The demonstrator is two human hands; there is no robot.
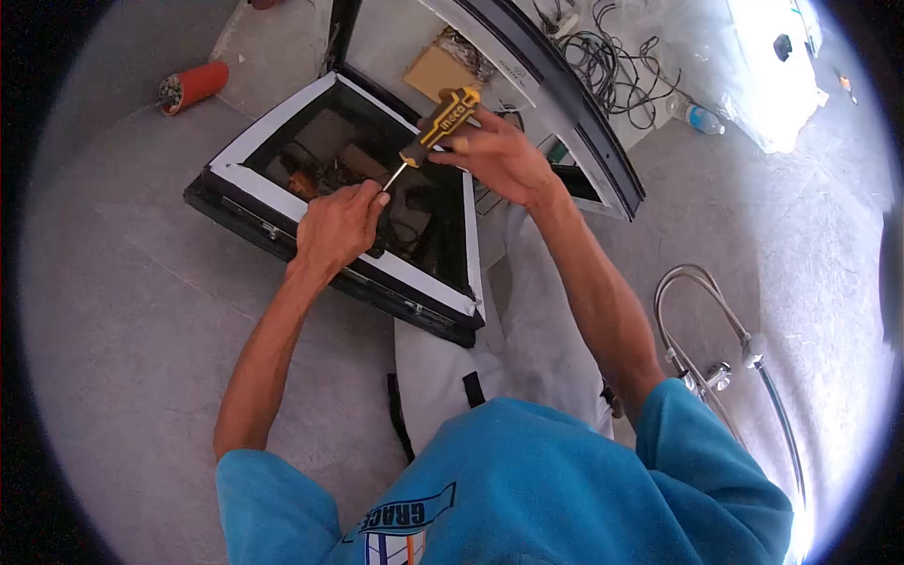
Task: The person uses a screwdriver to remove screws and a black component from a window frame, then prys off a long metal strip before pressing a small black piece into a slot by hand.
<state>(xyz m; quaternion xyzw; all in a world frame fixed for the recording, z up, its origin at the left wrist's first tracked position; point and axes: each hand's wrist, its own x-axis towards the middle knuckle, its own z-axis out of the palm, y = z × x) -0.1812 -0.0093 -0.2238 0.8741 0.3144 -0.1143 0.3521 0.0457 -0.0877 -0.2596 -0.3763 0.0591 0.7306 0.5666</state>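
A yellow and black screwdriver (441, 127) slants down toward the window sash, its metal shaft ending at my left fingertips. My right hand (499, 155) has its fingers around the screwdriver's handle. Curled over the sash's near side is my left hand (341, 226), closed beside the screwdriver's tip; a dark part shows just under it, but what the fingers grip is hidden. The black-framed window sash (250, 179), with white strips along its border and dark glass, tilts against my leg.
A larger black frame (574, 104) stands open at the upper right. Behind it lie tangled black cables (612, 71) and a plastic bottle (697, 119). A red cylinder (200, 87) lies at upper left. A metal shower hose (664, 311) rests on the floor at right.
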